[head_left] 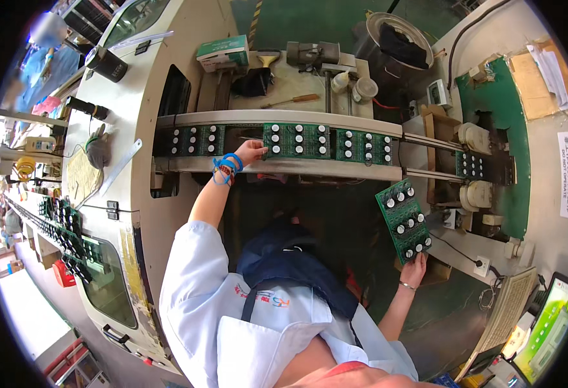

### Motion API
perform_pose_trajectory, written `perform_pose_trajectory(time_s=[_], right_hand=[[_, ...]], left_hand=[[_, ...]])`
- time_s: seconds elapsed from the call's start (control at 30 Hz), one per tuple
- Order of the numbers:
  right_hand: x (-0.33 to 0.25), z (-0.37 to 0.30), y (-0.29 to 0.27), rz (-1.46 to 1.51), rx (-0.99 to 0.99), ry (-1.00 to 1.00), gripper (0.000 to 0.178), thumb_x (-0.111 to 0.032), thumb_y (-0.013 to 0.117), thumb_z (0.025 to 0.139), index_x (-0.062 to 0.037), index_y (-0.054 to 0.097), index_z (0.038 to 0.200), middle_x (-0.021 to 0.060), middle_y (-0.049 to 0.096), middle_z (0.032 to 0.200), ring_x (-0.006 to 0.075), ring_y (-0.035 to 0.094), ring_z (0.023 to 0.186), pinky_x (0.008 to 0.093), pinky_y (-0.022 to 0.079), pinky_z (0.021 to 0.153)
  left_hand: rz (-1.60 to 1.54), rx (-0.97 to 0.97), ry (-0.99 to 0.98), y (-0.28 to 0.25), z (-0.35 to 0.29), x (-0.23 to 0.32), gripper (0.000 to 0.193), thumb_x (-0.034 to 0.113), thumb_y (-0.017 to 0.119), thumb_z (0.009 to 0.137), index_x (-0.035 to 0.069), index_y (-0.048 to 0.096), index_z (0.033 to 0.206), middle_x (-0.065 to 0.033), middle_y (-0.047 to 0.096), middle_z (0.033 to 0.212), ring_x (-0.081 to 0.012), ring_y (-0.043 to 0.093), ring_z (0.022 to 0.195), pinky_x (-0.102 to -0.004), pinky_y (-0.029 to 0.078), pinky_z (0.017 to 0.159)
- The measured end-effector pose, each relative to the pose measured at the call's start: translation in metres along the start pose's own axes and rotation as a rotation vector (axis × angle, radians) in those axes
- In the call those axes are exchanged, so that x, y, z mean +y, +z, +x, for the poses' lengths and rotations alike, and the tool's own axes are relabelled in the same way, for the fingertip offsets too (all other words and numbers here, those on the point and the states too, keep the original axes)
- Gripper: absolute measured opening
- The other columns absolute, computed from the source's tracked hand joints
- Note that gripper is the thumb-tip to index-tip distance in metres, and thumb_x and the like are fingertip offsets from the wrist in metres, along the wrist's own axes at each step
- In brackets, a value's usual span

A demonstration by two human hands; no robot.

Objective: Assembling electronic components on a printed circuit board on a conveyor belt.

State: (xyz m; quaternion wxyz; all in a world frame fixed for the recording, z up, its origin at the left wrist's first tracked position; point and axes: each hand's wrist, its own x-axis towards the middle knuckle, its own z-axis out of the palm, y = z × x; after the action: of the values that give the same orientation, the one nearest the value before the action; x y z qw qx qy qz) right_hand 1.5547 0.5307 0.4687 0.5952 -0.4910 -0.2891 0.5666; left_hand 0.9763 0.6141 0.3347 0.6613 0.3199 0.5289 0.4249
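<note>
A green circuit board (395, 216) with rows of white-topped round parts is tilted in the air in front of the conveyor on the right. My right hand (413, 269) pinches its lower end. At the conveyor, my left hand (252, 151), a blue wristband on its wrist, has its fingers closed on the left edge of another circuit board (286, 147). That board lies on the rails beside a similar circuit board (354, 145) to its right. Further left, one more circuit board (200, 147) sits partly inside the machine opening.
Conveyor rails (342, 169) run left to right before me. On the right, a board (471, 165) sits between two cream-coloured blocks. Beyond the rails are a green box (223, 53), a screwdriver (290, 101) and a metal pot (387, 68). A machine cabinet (119, 187) stands left.
</note>
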Motion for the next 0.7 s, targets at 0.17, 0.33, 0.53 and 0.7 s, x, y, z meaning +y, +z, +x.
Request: perform_pose_trajectory(time_s=[0.17,0.33,0.53,0.7], right_hand=[[0.010,0.017,0.007,-0.029,0.029,0.016,0.026,-0.010,0.049,0.085,0.0035,0.048,0.107,0.0103,0.053,0.108,0.0194,0.050,0.097,0.0319,0.041,0.083],[0.015,0.024,0.015,-0.061,0.070,0.029,0.025,-0.010,0.049,0.085,0.0031,0.049,0.106,0.0095,0.054,0.106,0.0182,0.051,0.095,0.0299,0.040,0.083],[0.011,0.022,0.026,-0.029,0.086,0.030,0.023,-0.010,0.049,0.085,0.0021,0.050,0.105,0.0088,0.053,0.107,0.0186,0.050,0.097,0.0305,0.040,0.083],[0.005,0.019,0.045,-0.019,0.061,0.025,0.020,-0.010,0.050,0.084,0.0014,0.051,0.101,0.0075,0.055,0.102,0.0168,0.051,0.093,0.0296,0.040,0.081]], left_hand=[[0.113,-0.043,-0.038,-0.003,0.006,0.006,0.023,0.015,0.059,0.079,0.008,0.048,0.061,0.0051,0.044,0.054,-0.0036,0.040,0.049,-0.0194,0.031,0.045],[0.170,-0.022,-0.120,-0.009,0.017,0.000,0.026,0.018,0.062,0.078,0.008,0.046,0.060,0.0039,0.042,0.053,-0.0054,0.039,0.046,-0.0215,0.030,0.042],[0.102,-0.119,-0.153,-0.026,0.024,-0.005,0.023,0.016,0.062,0.077,0.007,0.049,0.061,0.0030,0.045,0.056,-0.0067,0.042,0.050,-0.0216,0.035,0.045],[0.260,-0.075,-0.146,-0.028,0.031,-0.010,0.023,0.019,0.063,0.076,0.005,0.052,0.062,0.0017,0.048,0.056,-0.0076,0.044,0.052,-0.0240,0.038,0.048]])
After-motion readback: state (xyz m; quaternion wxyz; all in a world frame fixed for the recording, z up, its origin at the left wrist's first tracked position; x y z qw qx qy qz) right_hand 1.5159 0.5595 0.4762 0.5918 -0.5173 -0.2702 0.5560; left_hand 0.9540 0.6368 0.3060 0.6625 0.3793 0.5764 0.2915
